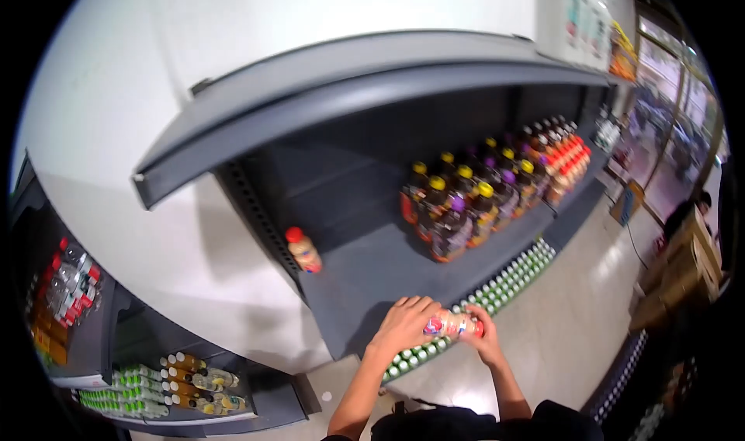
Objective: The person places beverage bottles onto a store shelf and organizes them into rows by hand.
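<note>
A small drink bottle [450,325] with a peach-coloured body, a printed label and a red cap lies sideways between my hands, in front of the shelf edge. My left hand [407,324] is closed around its base end. At the cap end, my right hand [487,338] is closed on the bottle, with the thumb side near the red cap. A similar bottle with a red cap [303,250] stands upright alone at the left end of the grey shelf [357,274].
Several dark bottles [452,231] with yellow and purple caps stand mid-shelf, and red-capped bottles [570,161] farther right. Rows of green-and-white bottles [504,282] line the lower level. An upper shelf [349,88] overhangs. Cardboard boxes [675,278] stand at right; another stocked shelf [272,402] is lower left.
</note>
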{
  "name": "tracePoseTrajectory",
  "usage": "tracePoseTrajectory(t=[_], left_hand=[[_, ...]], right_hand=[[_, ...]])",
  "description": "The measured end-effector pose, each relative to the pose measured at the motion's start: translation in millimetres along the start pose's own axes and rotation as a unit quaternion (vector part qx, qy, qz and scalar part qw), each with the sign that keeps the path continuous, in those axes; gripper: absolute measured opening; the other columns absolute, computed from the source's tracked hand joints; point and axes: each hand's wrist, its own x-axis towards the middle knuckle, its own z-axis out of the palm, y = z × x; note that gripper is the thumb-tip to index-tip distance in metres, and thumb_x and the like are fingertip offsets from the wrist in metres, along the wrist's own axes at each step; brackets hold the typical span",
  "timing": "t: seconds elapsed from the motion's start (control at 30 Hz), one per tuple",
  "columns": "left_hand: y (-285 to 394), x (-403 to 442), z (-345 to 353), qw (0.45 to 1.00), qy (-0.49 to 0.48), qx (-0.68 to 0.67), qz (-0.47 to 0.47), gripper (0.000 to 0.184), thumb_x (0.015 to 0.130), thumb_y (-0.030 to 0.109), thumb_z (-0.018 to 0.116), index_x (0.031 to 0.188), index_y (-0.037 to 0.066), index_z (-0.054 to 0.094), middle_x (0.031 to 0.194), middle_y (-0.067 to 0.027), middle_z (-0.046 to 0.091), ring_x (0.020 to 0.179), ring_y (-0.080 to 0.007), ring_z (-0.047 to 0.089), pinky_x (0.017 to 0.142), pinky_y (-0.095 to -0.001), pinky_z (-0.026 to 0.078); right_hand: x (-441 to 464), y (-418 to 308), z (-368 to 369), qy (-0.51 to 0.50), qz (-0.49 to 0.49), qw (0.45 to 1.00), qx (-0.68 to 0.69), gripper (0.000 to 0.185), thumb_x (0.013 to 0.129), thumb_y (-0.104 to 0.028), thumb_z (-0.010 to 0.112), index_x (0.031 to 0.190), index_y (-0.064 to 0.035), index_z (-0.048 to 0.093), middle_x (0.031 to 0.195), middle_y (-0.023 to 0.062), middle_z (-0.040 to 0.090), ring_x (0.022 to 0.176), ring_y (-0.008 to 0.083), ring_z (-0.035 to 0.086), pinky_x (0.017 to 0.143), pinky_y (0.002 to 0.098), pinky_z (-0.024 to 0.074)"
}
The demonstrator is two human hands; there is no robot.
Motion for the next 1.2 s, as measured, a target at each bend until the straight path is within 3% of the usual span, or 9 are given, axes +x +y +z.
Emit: tracePoseTrajectory(t=[0.13, 0.27, 0.4, 0.53, 0.6, 0.73, 0.87, 1.17, 1.2], left_hand=[[69.0, 25.0, 62.9, 0.987, -0.009, -0.157, -0.015, 0.058, 0.066, 0.031, 0.086, 0.116, 0.01, 0.065, 0.108, -0.0086, 0.068, 0.101, -0.0328, 0.067, 0.089, -0.0445, 0.054], [140.6, 39.3, 171.2, 0.934, -0.124, -0.318, -0.103, 0.06, 0.07, 0.046, 0.088, 0.11, 0.007, 0.066, 0.098, -0.0121, 0.073, 0.087, -0.0292, 0.072, 0.078, -0.0411, 0.056], [177.1, -0.6, 358.5, 0.797, -0.302, -0.494, -0.17, 0.063, 0.073, 0.051, 0.087, 0.11, 0.005, 0.067, 0.094, -0.0055, 0.071, 0.085, -0.0212, 0.069, 0.077, -0.036, 0.054], [217.6, -81.1, 520.0, 0.704, -0.499, -0.463, -0.202, 0.067, 0.075, 0.054, 0.086, 0.116, 0.005, 0.068, 0.095, -0.0031, 0.069, 0.084, -0.017, 0.065, 0.077, -0.0338, 0.052], [260.7, -56.2, 492.2, 0.681, -0.588, -0.398, -0.176, 0.065, 0.076, 0.057, 0.083, 0.113, 0.003, 0.071, 0.1, -0.0063, 0.072, 0.088, -0.0199, 0.065, 0.084, -0.0332, 0.051], [280.8, -19.1, 496.8, 0.75, -0.506, -0.414, -0.1, 0.064, 0.076, 0.06, 0.084, 0.106, 0.006, 0.068, 0.088, -0.0032, 0.068, 0.08, -0.015, 0.063, 0.074, -0.0309, 0.051], [294.0, -8.7, 533.4, 0.686, -0.556, -0.457, -0.102, 0.062, 0.08, 0.056, 0.083, 0.111, 0.006, 0.065, 0.093, -0.0019, 0.068, 0.082, -0.014, 0.063, 0.076, -0.0294, 0.051], [346.5, 105.8, 556.7, 0.624, -0.685, -0.376, -0.012, 0.061, 0.081, 0.06, 0.079, 0.106, 0.005, 0.07, 0.093, -0.0043, 0.071, 0.085, -0.016, 0.064, 0.079, -0.0305, 0.049], [350.0, 128.7, 553.1, 0.674, -0.642, -0.364, 0.03, 0.061, 0.081, 0.063, 0.076, 0.1, 0.005, 0.072, 0.089, -0.0045, 0.071, 0.082, -0.0164, 0.065, 0.077, -0.031, 0.05]], right_hand=[[-48.3, 13.6, -60.6, 0.142, -0.02, 0.964, 0.222, 0.056, 0.093, -0.037, 0.073, 0.137, -0.0081, 0.053, 0.115, 0.0051, 0.06, 0.111, 0.0207, 0.061, 0.093, 0.0382, 0.0524], [-88.9, 0.1, -123.4, 0.291, 0.008, 0.9, 0.326, 0.037, 0.096, -0.028, 0.068, 0.125, -0.0086, 0.055, 0.097, 0.0083, 0.063, 0.101, 0.0286, 0.063, 0.093, 0.0467, 0.0546], [-166.3, 125.4, -218.1, 0.454, 0.166, 0.829, 0.281, 0.012, 0.086, -0.014, 0.066, 0.091, -0.0076, 0.058, 0.077, 0.0073, 0.06, 0.074, 0.024, 0.062, 0.072, 0.0415, 0.0546], [-305.3, 242.8, -260.6, 0.622, 0.344, 0.607, 0.354, 0.006, 0.081, -0.01, 0.055, 0.079, -0.0066, 0.05, 0.071, 0.0097, 0.048, 0.061, 0.0274, 0.05, 0.054, 0.0436, 0.0444], [-358.2, 268.3, -286.4, 0.604, 0.318, 0.589, 0.433, 0.009, 0.079, -0.013, 0.051, 0.074, -0.0076, 0.045, 0.069, 0.0099, 0.041, 0.06, 0.0286, 0.047, 0.052, 0.0442, 0.0425], [-324.0, 207.2, -306.3, 0.715, 0.251, 0.592, 0.276, 0.011, 0.079, -0.01, 0.06, 0.078, -0.001, 0.053, 0.069, 0.0132, 0.054, 0.058, 0.0288, 0.056, 0.055, 0.0454, 0.0511], [-331.8, 205.5, -330.9, 0.724, 0.25, 0.579, 0.28, 0.011, 0.079, -0.007, 0.064, 0.08, 0.0015, 0.057, 0.071, 0.014, 0.058, 0.059, 0.0294, 0.06, 0.054, 0.0445, 0.0522], [-340.2, 208.1, -411.2, 0.809, 0.224, 0.444, 0.314, 0.013, 0.077, -0.01, 0.064, 0.078, 0.0017, 0.058, 0.076, 0.0151, 0.061, 0.062, 0.0275, 0.057, 0.056, 0.0428, 0.0516], [-329.1, 205.1, -427.5, 0.819, 0.217, 0.436, 0.302, 0.014, 0.076, -0.009, 0.065, 0.077, 0.0035, 0.059, 0.074, 0.0155, 0.061, 0.061, 0.028, 0.058, 0.056, 0.0431, 0.052]])
